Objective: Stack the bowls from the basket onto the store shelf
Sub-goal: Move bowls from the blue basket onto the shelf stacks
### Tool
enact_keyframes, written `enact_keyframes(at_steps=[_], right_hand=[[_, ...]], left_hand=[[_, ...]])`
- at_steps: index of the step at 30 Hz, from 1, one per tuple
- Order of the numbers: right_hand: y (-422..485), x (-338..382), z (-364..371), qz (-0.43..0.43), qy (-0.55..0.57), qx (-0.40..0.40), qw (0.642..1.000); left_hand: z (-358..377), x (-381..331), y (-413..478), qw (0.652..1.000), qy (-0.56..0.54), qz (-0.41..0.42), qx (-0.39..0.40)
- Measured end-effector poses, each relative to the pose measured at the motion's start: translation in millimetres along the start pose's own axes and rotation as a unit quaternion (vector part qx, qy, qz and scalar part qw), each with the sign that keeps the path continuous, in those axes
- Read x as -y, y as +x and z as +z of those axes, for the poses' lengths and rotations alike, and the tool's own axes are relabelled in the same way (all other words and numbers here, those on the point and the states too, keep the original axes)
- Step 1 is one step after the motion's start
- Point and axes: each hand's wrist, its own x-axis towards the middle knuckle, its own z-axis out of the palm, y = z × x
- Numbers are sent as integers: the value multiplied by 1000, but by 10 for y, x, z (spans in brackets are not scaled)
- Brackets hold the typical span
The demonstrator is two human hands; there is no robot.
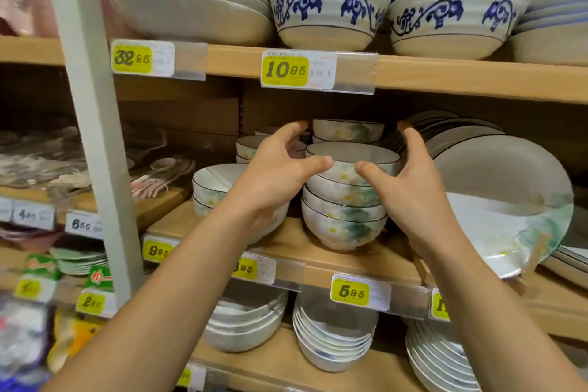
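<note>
Gap above bowl stack [345, 200] (plates [496, 188] right)

A: Hand position?
B: Left hand [273, 175] and right hand [410, 181] flank the bowl stack [345, 210]; fingers spread and curved; top bowl [350, 153] between both thumbs.
A: Surroundings?
B: Shelf [286, 242] below fingers; large plate [496, 175] just beyond right fingers.

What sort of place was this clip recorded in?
Most likely a homeware shop aisle: wooden shelves hold stacked bowls and plates, with yellow price tags clipped along the shelf edges.
</note>
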Motion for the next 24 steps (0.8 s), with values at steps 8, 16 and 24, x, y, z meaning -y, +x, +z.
enact_keyframes(at_steps=[8,16,24], right_hand=[[-537,63,65,-98,208,-40,972],[-1465,204,972,40,361,214,907],[-2419,280,2623,201,289,441,826]], left_hand=[[-187,-112,-943,992,-39,7,-120],[-722,479,-1923,958,-77,-97,-258],[-1980,1474,-2777,883,-21,-307,-355]])
